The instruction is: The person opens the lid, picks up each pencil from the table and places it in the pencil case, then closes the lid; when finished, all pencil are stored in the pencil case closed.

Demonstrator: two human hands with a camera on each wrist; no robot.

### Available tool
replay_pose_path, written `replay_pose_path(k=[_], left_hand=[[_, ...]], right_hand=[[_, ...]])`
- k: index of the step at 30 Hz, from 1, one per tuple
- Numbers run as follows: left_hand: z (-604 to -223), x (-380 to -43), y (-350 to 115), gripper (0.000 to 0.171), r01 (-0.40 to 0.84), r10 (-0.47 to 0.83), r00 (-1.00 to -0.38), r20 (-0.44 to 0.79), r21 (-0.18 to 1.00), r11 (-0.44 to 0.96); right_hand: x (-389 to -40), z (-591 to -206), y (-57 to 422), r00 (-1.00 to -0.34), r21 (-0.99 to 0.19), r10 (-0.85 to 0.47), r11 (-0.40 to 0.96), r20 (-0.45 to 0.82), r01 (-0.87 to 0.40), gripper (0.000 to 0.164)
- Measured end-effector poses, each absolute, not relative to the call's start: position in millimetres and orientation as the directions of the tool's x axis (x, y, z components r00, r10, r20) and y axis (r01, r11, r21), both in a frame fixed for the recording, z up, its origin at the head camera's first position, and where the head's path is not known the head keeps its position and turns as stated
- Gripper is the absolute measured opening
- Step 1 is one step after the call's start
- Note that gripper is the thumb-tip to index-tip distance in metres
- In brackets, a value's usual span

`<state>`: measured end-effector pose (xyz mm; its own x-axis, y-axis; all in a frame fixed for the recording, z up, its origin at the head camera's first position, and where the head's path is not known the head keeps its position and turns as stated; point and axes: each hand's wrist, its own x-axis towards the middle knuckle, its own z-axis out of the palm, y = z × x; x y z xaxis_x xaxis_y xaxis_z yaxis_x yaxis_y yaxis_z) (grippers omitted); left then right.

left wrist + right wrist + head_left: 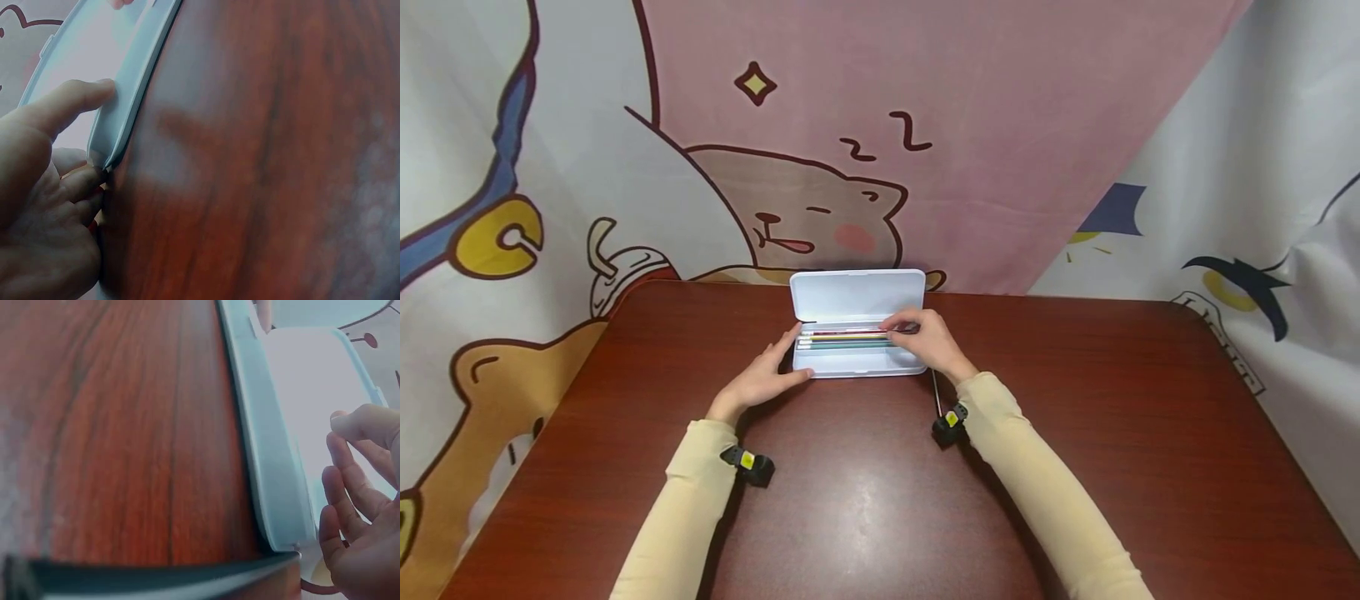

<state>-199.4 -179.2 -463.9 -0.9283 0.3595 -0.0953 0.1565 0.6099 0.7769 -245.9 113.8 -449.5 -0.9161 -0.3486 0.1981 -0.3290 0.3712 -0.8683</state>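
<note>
An open white pencil case (850,363) lies lengthwise before me, its lid (857,293) raised at the back. Several pencils (842,342) lie side by side inside, red, yellow and bluish-green among them. My left hand (762,382) holds the case's left end. Its thumb (94,95) rests on the front wall, and the other fingers are at the end and back. Over the right part of the case, my right hand (931,340) pinches a dark reddish pencil near its right end. Glare whitens the case's inside in both wrist views, hiding the pencils there.
The case stands near the back edge of a brown wooden table (857,500). A thin stick (937,393) lies right of the case, beneath my right wrist. Behind the table hangs a cartoon-printed cloth (1000,150).
</note>
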Motion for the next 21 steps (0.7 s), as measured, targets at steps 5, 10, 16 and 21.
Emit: replay_pose_path(k=[5,10,16,21], left_hand=[[-465,-199,-180,0.087,0.163,0.363,-0.927,-0.09,0.776,0.609],[-466,-200,-180,0.087,0.166,0.361,-0.928,-0.089,0.77,0.616],[-466,-200,-180,0.088,0.145,0.352,-0.929,-0.111,0.768,0.623],[-465,-200,-179,0.088,0.143,0.355,-0.928,-0.113,0.771,0.621]], right_hand=[[-228,-426,120,-0.909,-0.888,-0.359,0.316,0.213,-0.333,0.014],[-224,-427,133,-0.924,-0.894,-0.322,0.321,0.207,-0.312,0.016],[-226,-442,151,-0.949,-0.887,-0.255,0.371,0.186,-0.273,0.016],[-218,-442,159,-0.962,-0.853,-0.222,0.459,0.159,-0.247,0.018]])
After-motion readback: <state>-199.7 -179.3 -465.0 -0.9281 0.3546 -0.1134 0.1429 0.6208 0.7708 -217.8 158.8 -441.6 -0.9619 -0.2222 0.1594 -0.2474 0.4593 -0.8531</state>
